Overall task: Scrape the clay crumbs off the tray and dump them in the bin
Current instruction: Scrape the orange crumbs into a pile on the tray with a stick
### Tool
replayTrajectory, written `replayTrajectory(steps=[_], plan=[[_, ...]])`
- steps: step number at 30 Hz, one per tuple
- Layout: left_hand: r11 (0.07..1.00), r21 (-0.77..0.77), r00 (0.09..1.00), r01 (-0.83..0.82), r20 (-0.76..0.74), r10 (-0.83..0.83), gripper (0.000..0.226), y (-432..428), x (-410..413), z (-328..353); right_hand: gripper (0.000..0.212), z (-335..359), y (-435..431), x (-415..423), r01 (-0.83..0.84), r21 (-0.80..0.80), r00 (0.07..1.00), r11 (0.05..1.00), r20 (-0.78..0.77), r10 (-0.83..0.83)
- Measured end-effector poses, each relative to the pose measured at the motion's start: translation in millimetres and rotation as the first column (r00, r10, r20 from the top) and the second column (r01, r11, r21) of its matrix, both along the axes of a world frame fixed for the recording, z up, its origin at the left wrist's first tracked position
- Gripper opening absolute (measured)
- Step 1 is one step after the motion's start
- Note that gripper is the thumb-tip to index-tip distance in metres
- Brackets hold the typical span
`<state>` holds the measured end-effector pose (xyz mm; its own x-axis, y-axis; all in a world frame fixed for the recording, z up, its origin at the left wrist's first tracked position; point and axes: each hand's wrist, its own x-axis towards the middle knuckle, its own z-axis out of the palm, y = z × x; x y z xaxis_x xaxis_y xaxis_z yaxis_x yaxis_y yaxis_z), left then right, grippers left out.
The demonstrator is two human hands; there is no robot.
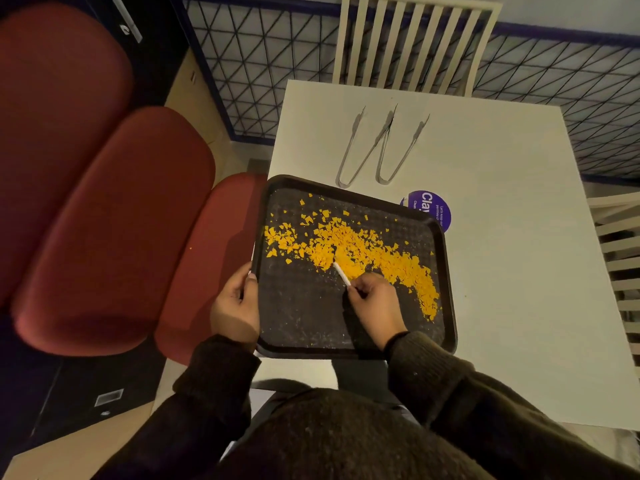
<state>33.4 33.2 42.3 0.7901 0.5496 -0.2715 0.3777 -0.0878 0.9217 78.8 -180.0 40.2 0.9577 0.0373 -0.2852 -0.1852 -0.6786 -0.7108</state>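
Hundreds of thin orange clay crumbs (353, 247) yet to shift, banded across the black tray (301, 317) just beyond the fingers (356, 291) of the right hand (375, 303) and curving off to their right. Pinching a slim white scraper (341, 273) there, tip buried in the heap's near edge. Clamped round the tray's left rim with the left hand (235, 306), thumb on top, other fingers hidden beneath. Probably light, dry, brittle flakes, apt to skip or shatter under a hard push, so best herded with low, gentle strokes. Stiff and flat, likely slick at the lip; best taken by both side rims and kept level on the way to the bin, nowhere in view. Seemingly overhanging the white worktop (502, 237) a little on the left fingers' side.
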Motion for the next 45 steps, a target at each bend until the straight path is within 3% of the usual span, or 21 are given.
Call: replayTrajectory(steps=[4,11,22,25,35,45], plan=[[1.0,0.016,1.0,0.001,-0.014,-0.001,0.03,2,2,-4,0.005,-1,-9,2,0.1,0.017,0.995,0.995,-0.023,-0.099],[0.999,0.034,1.0,0.011,-0.017,-0.01,0.031,2,5,0,0.005,-8,-17,-25,0.027,0.022,0.999,0.999,-0.047,-0.026],[1.0,0.025,1.0,0.006,-0.016,-0.006,0.049,4,3,-5,0.007,-25,-37,16,0.201,-0.023,0.978,0.979,-0.059,-0.202],[1.0,0.026,1.0,0.015,-0.017,-0.015,0.043,3,4,-3,0.007,-27,-44,23,0.232,-0.03,0.971,0.972,-0.058,-0.234],[0.999,0.036,1.0,0.015,0.019,-0.016,0.042,4,7,-5,0.009,-41,-60,-23,-0.107,-0.188,0.988,0.976,0.093,0.126],[0.998,0.053,0.999,0.031,0.026,-0.032,0.031,2,3,-2,0.018,-42,-74,16,0.096,-0.207,0.995,0.974,0.061,-0.085]])
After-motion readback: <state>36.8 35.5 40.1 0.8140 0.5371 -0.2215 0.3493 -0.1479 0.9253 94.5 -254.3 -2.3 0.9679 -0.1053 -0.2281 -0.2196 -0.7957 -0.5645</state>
